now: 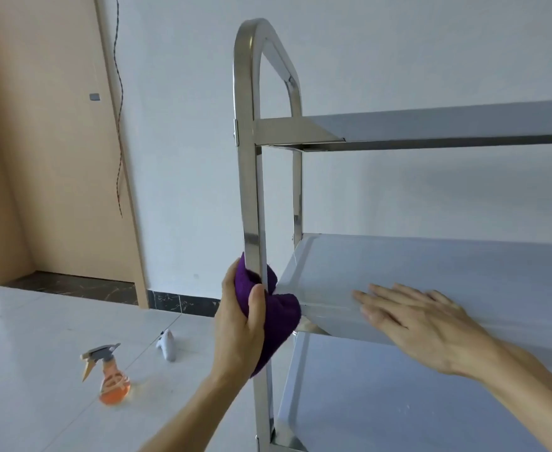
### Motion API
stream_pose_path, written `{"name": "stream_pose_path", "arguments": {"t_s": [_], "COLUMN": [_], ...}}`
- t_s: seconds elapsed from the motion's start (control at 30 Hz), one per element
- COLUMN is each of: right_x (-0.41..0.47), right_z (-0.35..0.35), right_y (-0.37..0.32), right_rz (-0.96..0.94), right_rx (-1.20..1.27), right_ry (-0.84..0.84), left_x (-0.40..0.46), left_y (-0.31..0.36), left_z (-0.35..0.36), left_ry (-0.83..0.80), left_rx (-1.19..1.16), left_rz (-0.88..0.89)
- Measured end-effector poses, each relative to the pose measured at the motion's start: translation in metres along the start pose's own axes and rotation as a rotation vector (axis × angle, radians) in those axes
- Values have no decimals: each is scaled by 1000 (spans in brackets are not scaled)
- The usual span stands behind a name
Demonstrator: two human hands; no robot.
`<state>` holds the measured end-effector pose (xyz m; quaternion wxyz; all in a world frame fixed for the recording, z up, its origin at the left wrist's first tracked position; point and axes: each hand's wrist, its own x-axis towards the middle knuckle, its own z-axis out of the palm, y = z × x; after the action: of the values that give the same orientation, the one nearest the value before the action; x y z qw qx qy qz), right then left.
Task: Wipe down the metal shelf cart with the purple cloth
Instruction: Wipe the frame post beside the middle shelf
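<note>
Left hand (pixel 240 324) clamped around the purple cloth (pixel 279 318), which wraps the near upright post (pixel 252 190) of the metal shelf cart (pixel 431 269) right at the corner of the middle shelf (pixel 447 265). Thumb on the near face of the cloth, fingers hidden behind it, loose tail of cloth hanging toward 6 o'clock along the post. Right hand (pixel 421 321) flat and open, palm down on the front lip of the middle shelf, fingers spread and pointing to 9 o'clock, fingertips just short of the cloth; it grips nothing. Post runs bare from the cloth up to 12 o'clock, past the top shelf (pixel 431 125) into the curved handle loop (pixel 258 31); below the cloth it continues to the bottom shelf (pixel 398 402). All three shelves bare, brushed steel, reflecting pale wall. Open floor at 9 o'clock of the post. Cloth is deep purple, plush, bunched. Toward 8 o'clock on the white tile floor (pixel 40 353): an orange spray bottle (pixel 110 376) and a small white object (pixel 167 345), blurred, type unclear. White wall (pixel 186 125) behind, wooden door (pixel 46 141) at 10 o'clock, a thin cord (pixel 119 125) hanging beside its frame, dark marble skirting (pixel 177 303) at the floor line.
</note>
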<state>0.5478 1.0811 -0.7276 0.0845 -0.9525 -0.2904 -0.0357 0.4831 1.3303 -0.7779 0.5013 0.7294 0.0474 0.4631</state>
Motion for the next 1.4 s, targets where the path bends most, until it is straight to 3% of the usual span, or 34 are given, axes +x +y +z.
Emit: {"name": "stream_pose_path", "arguments": {"t_s": [0.2, 0.37, 0.57, 0.73, 0.93, 1.1, 1.3, 1.4], "right_x": [1, -5, -7, -7, -6, -5, -4, -4], "right_z": [2, 12, 16, 22, 26, 28, 31, 28], "right_y": [0, -5, -15, -18, -17, -14, -9, -9], "right_rz": [6, 7, -14, -21, -42, -77, -150, -148], "right_rx": [11, -86, -103, -126, -142, -135, -178, -232], "right_ry": [2, 183, 297, 364, 445, 512, 568, 490], "left_x": [68, 79, -20, -65, -108, -90, -45, -71], "left_y": [74, 90, -10, -64, -120, -109, -57, -73], "left_z": [8, 21, -1, -12, -8, -8, 4, 5], "left_ry": [140, 264, -3, -194, -310, -313, -72, -155], "left_rx": [-54, -19, -88, 43, 134, 120, -57, -27], "left_rz": [102, 149, 3, -158, -335, -354, -172, -254]}}
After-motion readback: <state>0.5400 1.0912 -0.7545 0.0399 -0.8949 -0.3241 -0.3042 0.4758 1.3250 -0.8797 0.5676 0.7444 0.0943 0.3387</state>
